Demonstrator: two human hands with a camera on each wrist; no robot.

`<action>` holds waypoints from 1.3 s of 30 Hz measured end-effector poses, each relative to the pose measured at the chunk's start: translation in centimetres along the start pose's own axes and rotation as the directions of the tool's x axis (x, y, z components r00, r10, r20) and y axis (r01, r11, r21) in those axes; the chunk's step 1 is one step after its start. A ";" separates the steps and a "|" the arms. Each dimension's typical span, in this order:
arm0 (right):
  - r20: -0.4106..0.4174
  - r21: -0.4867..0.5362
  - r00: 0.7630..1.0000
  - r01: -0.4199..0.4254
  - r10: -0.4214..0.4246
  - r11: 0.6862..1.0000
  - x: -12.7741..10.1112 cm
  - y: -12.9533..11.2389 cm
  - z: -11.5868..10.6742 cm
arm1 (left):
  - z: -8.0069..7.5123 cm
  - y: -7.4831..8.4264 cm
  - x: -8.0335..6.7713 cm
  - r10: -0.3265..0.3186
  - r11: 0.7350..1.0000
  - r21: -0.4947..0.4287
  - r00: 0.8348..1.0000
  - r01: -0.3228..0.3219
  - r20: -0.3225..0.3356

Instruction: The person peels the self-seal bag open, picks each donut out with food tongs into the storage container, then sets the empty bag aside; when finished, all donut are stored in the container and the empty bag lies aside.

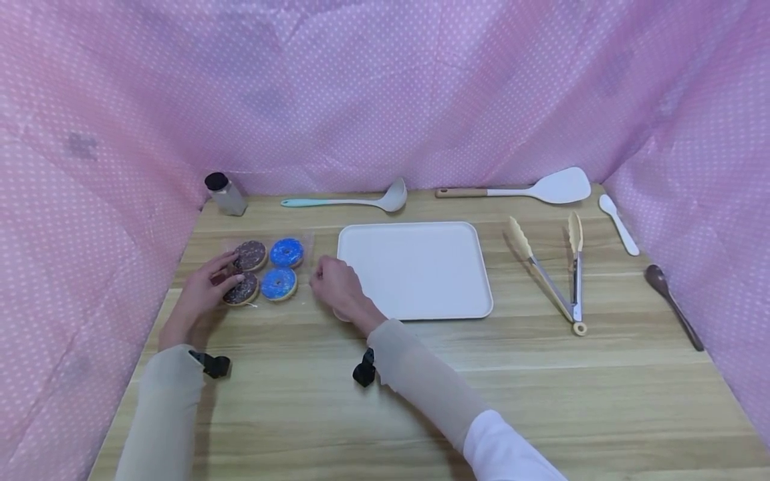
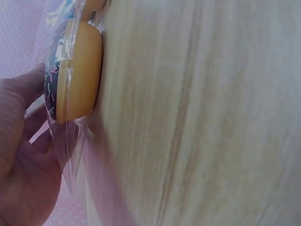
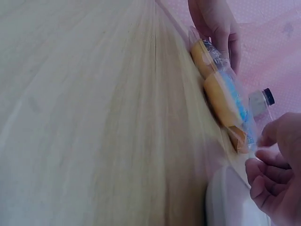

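Two chocolate-iced doughnuts (image 1: 250, 255) and two blue-iced doughnuts (image 1: 279, 284) lie in a clear plastic bag (image 3: 247, 123) at the left of the table. My left hand (image 1: 204, 287) rests at the bag's left side, fingers reaching over the far chocolate doughnut and thumb on the near one. In the left wrist view, the thumb meets the sprinkled icing of a chocolate doughnut (image 2: 82, 70) through the film. At the bag's right edge, my right hand (image 1: 339, 284) pinches the film between thumb and curled fingers, its wrist over the left edge of a white tray (image 1: 421, 267).
Behind the doughnuts stands a black-capped jar (image 1: 227, 195). A ladle (image 1: 361, 200) and a spatula (image 1: 529, 192) lie along the back. To the tray's right are spread tongs (image 1: 556, 287), a small white spoon (image 1: 619, 224) and a dark spoon (image 1: 674, 304). Pink dotted cloth (image 1: 385, 93) surrounds the table.
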State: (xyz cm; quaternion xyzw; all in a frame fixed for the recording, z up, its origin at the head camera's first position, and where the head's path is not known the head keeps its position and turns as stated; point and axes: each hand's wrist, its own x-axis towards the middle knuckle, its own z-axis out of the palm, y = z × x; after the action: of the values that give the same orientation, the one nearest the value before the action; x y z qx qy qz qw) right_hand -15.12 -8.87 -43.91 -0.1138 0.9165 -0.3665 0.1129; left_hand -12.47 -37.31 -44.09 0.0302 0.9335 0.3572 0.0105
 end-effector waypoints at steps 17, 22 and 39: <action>0.003 -0.114 0.998 0.061 -0.061 0.992 2.8 -0.7 0.5 | 0.4 0.0 0.0 -0.009 1.000 0.003 1.000 0.009 0.008; -0.009 -0.103 0.997 0.077 -0.079 0.992 2.9 -0.6 -0.1 | 0.5 -0.2 0.1 0.002 1.000 -0.007 1.000 -0.002 -0.007; -0.061 -0.080 0.996 0.058 -0.063 0.995 3.1 -0.2 -0.9 | 0.2 0.1 0.2 0.021 0.999 0.031 1.000 -0.020 -0.023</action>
State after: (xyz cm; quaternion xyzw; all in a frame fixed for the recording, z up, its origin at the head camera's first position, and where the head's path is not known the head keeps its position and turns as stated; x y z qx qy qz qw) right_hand -18.33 -9.35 -43.50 -0.1344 0.9294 -0.3370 0.0679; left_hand -12.63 -37.10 -44.15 0.0358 0.9386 0.3431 -0.0047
